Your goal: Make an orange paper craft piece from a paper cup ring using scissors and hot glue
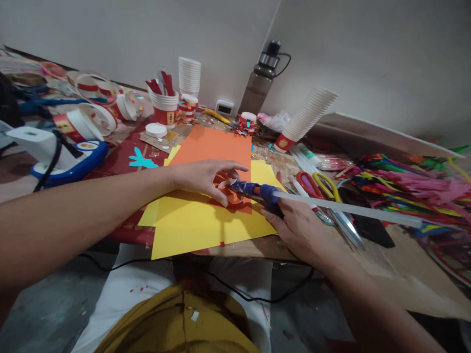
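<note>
1. A small orange paper piece (233, 197) with a pale rim is sitting above the stacked sheets, just in front of the person, between the two hands.
2. The left hand (206, 177) is curving around it, thumb on the near side and fingers on the far side, grasping it (the fingers' undersides are hidden).
3. The right hand (296, 223) is wrapping its fingers around the handle of a blue glue gun (252, 188), whose nozzle end is pointing at the orange piece.
4. A long glue stick (342, 208) is sticking out of the gun's back, running over the right wrist.
5. Underneath, an orange sheet (215, 144) is lying on yellow paper (198, 228).
6. To the left, a blue paper cutout (142, 159) is lying near a white lid (156, 130).
7. To the right, scissors (346, 228) are resting near colourful fuzzy sticks (423, 184).
8. Farther back, a drink bottle (257, 86) and a tilted stack of paper cups (307, 117) are standing near the wall.
</note>
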The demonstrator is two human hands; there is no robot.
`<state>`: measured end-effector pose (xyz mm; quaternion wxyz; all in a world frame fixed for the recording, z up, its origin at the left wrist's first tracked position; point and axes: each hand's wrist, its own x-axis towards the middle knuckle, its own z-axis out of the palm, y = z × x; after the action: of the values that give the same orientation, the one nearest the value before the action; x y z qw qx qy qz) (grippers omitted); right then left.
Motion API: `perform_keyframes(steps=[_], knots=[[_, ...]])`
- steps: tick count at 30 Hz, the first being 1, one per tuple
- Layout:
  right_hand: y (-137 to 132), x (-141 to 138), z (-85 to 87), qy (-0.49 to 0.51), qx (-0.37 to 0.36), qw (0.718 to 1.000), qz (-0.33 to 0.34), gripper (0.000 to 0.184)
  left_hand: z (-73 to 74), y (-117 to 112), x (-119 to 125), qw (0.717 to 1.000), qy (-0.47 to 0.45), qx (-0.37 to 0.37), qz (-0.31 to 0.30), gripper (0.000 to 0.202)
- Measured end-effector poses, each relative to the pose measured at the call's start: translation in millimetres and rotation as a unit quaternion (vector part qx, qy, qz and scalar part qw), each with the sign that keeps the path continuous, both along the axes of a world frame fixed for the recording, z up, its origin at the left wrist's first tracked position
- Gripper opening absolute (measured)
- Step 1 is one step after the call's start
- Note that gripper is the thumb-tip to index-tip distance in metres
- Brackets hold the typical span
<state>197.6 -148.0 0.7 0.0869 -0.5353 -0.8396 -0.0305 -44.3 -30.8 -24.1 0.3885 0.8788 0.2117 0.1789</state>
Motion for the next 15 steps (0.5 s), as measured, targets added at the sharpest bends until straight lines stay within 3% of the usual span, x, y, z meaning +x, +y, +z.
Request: perform_keyframes(steps=[8, 15], knots=[[-6.5, 3.4, 2.6, -0.025, -0.013, 0.999, -0.043, 0.023, -0.6, 0.0, 0.0, 1.0, 0.001, -0.008, 0.002, 0.084], [-6.1, -7.4, 7.9, -0.003, -0.029, 0.999, -0.033, 0.02, -1.1, 0.6, 0.5, 1.0, -0.003, -0.007, -0.003, 0.086]])
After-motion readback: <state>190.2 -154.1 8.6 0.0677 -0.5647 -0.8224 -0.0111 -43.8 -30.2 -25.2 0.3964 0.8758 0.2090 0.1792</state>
